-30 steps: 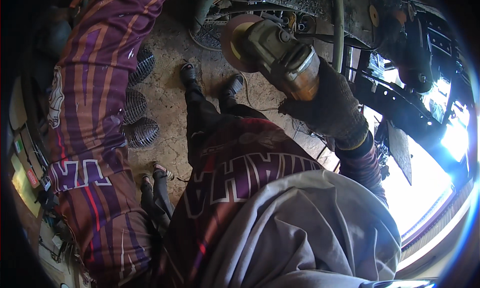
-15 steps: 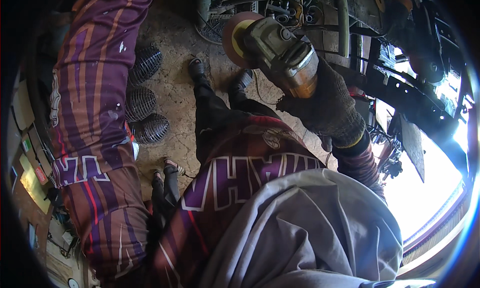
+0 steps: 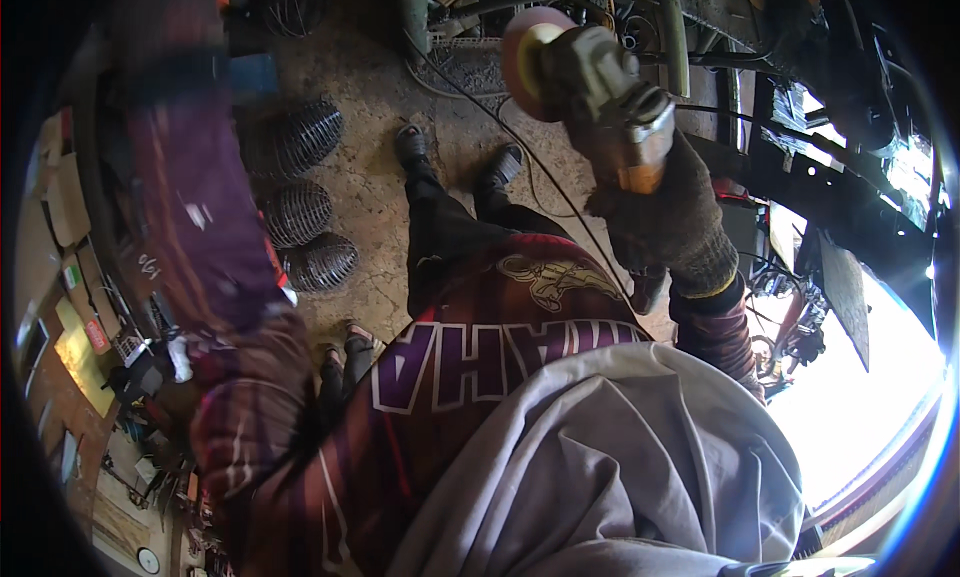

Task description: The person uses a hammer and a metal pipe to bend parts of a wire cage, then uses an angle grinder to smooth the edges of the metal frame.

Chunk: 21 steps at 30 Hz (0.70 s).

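Note:
My right hand (image 3: pixel 668 212), in a dark knitted glove, is wrapped around the body of a worn angle grinder (image 3: pixel 612 97). A round disc (image 3: pixel 528 62), pinkish with a paler centre, sits on the grinder's head and points to the left, touching nothing that I can see. My left arm stretches up along the left side. At its end my left hand (image 3: pixel 150 17) is a dark blur near the top left rim, so its fingers and anything in them cannot be made out.
Dark ribbed wire coils (image 3: pixel 298 214) lie on the floor (image 3: pixel 370 87) at left. A thin dark cable (image 3: pixel 545 167) crosses before my legs. Metal framework (image 3: pixel 672 37) stands at the far right. Another person's sandalled feet (image 3: pixel 358 333) show beside me. Cluttered boards (image 3: pixel 85 347) line the left.
My left arm has swung up and farther away, bringing its blurred hand into view. The grinder and right hand have shifted slightly right. The dark cable now shows across my legs.

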Each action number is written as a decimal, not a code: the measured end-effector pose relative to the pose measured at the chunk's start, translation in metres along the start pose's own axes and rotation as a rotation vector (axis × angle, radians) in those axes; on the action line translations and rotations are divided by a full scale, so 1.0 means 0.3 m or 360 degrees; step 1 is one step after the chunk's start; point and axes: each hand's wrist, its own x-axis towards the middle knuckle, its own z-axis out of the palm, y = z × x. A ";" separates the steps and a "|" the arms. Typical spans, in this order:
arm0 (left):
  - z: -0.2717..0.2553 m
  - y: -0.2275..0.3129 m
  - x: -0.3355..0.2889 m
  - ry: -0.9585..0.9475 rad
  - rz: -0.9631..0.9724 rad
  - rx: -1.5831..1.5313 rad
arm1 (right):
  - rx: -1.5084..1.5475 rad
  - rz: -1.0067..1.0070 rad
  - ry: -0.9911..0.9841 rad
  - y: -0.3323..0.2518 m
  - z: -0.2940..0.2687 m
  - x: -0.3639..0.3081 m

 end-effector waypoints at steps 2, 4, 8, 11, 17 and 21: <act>0.046 -0.006 -0.208 0.0122 -0.0339 -0.0127 | 0.0237 0.0080 0.0249 0.075 -0.015 -0.024; 0.043 0.064 -0.473 0.0053 -0.0687 -0.0223 | 0.0631 0.0033 0.0344 0.082 -0.034 -0.029; 0.094 0.507 -0.715 -0.1054 -0.0490 -0.0746 | 0.0793 -0.0261 0.0397 0.082 -0.112 0.038; 0.224 0.691 -0.633 -0.1507 -0.0470 -0.1468 | 0.1078 -0.0365 0.0644 0.048 -0.124 0.069; 0.330 0.881 -0.498 -0.1301 -0.0536 -0.1116 | 0.1204 -0.0476 0.0884 0.106 -0.167 0.141; 0.328 0.906 -0.477 -0.1365 -0.0555 -0.0954 | 0.1297 -0.0447 0.0891 0.160 -0.198 0.156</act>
